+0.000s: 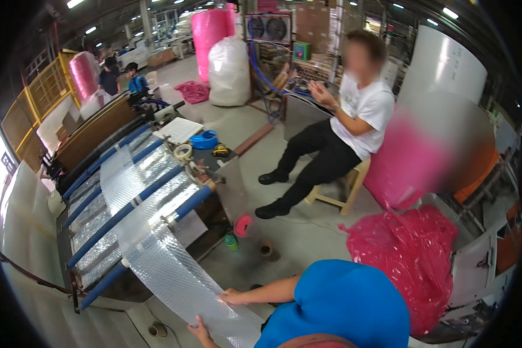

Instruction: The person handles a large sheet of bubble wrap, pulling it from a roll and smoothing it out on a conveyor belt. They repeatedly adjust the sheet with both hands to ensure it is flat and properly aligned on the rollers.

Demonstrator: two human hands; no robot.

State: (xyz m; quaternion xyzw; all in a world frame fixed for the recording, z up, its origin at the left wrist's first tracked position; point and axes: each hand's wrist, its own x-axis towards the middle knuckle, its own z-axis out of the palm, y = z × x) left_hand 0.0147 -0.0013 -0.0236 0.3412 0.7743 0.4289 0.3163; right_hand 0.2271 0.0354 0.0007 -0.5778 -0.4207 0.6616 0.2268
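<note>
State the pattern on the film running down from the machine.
The film is see-through, covered with small, close-set bubbles; head view.

Lower edge cut off the left hand's (200, 331) forearm and the bubble-wrap strip's (171, 275) near end. Seated co-worker's (361, 104) face was blurred out; a smear hid part of the pink roll (395, 156). Far-off workers (109, 76): too small to make out.

wrap (171, 267) over rollers (93, 244), L; stool (358, 175), R
</note>
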